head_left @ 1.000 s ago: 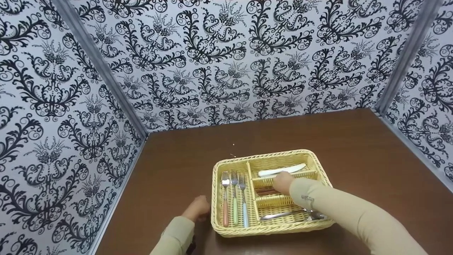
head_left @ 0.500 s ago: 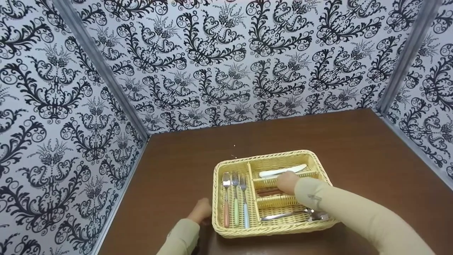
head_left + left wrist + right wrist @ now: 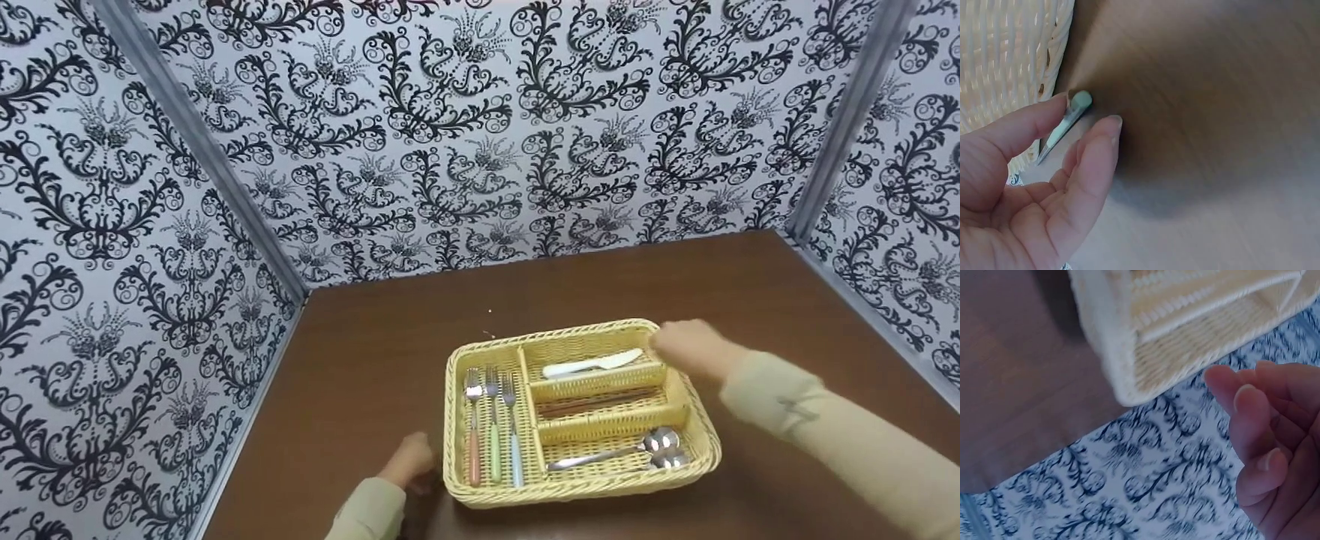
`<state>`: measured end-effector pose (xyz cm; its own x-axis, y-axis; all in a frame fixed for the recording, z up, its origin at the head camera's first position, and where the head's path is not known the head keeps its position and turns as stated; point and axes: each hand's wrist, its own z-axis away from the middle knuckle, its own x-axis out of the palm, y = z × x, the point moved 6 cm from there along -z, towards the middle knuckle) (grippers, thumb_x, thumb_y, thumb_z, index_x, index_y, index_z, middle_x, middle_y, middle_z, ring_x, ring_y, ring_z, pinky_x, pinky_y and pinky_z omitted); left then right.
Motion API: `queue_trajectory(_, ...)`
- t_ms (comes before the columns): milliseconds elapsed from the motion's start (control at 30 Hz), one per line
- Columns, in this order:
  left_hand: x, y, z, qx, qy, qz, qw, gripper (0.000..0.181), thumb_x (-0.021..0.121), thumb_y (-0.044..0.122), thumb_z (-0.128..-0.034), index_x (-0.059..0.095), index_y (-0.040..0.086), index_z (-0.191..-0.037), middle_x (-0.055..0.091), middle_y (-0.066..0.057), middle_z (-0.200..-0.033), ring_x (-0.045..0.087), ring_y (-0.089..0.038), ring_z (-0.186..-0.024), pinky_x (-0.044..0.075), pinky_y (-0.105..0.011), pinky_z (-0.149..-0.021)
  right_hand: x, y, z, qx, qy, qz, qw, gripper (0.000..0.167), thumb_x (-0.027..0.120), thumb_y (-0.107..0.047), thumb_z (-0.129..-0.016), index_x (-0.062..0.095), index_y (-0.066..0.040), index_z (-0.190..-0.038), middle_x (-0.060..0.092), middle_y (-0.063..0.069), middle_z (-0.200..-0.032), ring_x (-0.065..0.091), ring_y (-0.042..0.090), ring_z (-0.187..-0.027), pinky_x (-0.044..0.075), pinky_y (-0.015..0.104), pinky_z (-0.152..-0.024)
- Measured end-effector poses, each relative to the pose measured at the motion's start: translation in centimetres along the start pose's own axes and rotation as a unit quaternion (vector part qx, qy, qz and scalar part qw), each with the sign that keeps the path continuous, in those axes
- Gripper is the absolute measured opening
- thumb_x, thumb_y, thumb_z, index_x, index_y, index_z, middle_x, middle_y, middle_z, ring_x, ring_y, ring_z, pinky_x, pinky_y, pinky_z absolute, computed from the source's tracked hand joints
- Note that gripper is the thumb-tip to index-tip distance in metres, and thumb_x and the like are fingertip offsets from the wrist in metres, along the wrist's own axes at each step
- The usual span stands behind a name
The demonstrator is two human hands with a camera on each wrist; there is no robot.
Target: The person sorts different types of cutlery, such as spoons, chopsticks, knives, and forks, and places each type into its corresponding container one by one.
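A pale yellow wicker cutlery basket [image 3: 581,491] sits on the brown table. Its left compartment holds three forks [image 3: 495,442] with pink, green and blue handles. A white knife [image 3: 592,364] lies at the back right; below it are brown chopsticks [image 3: 592,403], then metal spoons [image 3: 664,442] in front. My left hand [image 3: 412,461] is beside the basket's left side. In the left wrist view, its thumb overlaps a slim green-and-metal utensil [image 3: 1064,126], with a gap to the other fingertips. My right hand [image 3: 694,346], fingers loosely bent and holding nothing, hovers by the back right corner.
Patterned black-and-white walls [image 3: 465,135] border the table [image 3: 375,337] at the back and both sides. Tiny white specks [image 3: 490,311] lie on the wood behind the basket.
My right hand has come up out of the chopstick compartment and moved right, uncovering the chopsticks and spoons. My left hand stays at the basket's left side.
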<state>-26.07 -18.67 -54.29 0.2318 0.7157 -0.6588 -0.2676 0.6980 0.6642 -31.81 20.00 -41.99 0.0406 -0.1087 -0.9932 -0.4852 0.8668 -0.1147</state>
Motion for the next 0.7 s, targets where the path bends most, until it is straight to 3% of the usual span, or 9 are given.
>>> queue_trajectory(67, 0.0, -0.4, 0.4, -0.018, -0.009, -0.007, 0.9998, 0.05, 0.051, -0.01, -0.0784, 0.032, -0.021, -0.124, 0.053, -0.025, -0.086, 0.06, -0.03, -0.054, 0.053, -0.04, -0.049, -0.6, 1.2, 0.9, 0.002, 0.02, -0.009, 0.9998, 0.016, 0.052, -0.006, -0.081, 0.059, -0.012, -0.067, 0.054, 0.0, -0.06, 0.049, 0.017, -0.053, 0.044, 0.033, -0.05)
queue_trajectory(133, -0.2, -0.9, 0.6, -0.031, -0.01, -0.014, 0.9994, 0.053, 0.056, -0.011, -0.0756, 0.033, -0.02, -0.123, 0.055, -0.025, -0.084, 0.061, -0.03, -0.055, 0.053, -0.039, -0.049, -1.1, 2.0, 1.9, -0.027, 0.056, 0.028, 0.9977, 0.015, 0.056, -0.005, -0.08, 0.062, -0.013, -0.069, 0.056, 0.0, -0.059, 0.051, 0.016, -0.052, 0.045, 0.035, -0.047)
queue_trajectory(233, -0.5, -1.7, 0.7, -0.053, -0.006, -0.027, 0.9982, 0.05, 0.064, -0.009, -0.0716, 0.041, -0.018, -0.115, 0.057, -0.02, -0.074, 0.06, -0.025, -0.052, 0.053, -0.036, -0.049, -1.1, 3.4, 3.1, -0.027, 0.071, 0.026, 0.9968, 0.016, 0.057, -0.005, -0.081, 0.06, -0.013, -0.066, 0.054, -0.001, -0.058, 0.051, 0.016, -0.051, 0.045, 0.034, -0.046)
queue_trajectory(500, -1.9, -3.7, 0.0, -0.059, 0.003, -0.027, 0.9979, 0.009, 0.064, -0.003, -0.0683, 0.056, -0.004, -0.069, 0.057, -0.012, -0.059, 0.059, -0.02, -0.046, 0.053, -0.034, -0.048, -0.3, 5.1, 4.4, -0.008, 0.05, 0.031, 0.9982, 0.014, 0.057, -0.004, -0.079, 0.061, -0.012, -0.069, 0.056, -0.001, -0.062, 0.052, 0.018, -0.054, 0.044, 0.039, -0.046)
queue_trajectory(600, -2.1, -4.2, -0.2, -0.059, -0.007, -0.012, 0.9981, 0.005, 0.062, -0.002, -0.0674, 0.057, -0.003, -0.065, 0.056, -0.01, -0.058, 0.058, -0.019, -0.046, 0.053, -0.034, -0.048, -0.1, 5.1, 4.4, -0.01, 0.049, 0.029, 0.9983, 0.013, 0.058, -0.004, -0.079, 0.062, -0.013, -0.071, 0.058, -0.001, -0.064, 0.054, 0.019, -0.055, 0.044, 0.04, -0.047)
queue_trajectory(700, -2.2, -4.4, -0.2, -0.066, -0.027, 0.003, 0.9975, 0.006, 0.061, 0.0, -0.0692, 0.059, -0.005, -0.071, 0.058, -0.011, -0.061, 0.059, -0.02, -0.05, 0.054, -0.035, -0.052, 0.1, 5.1, 4.3, -0.011, 0.045, 0.022, 0.9987, 0.012, 0.058, -0.005, -0.079, 0.063, -0.013, -0.071, 0.059, -0.001, -0.065, 0.054, 0.019, -0.056, 0.044, 0.039, -0.047)
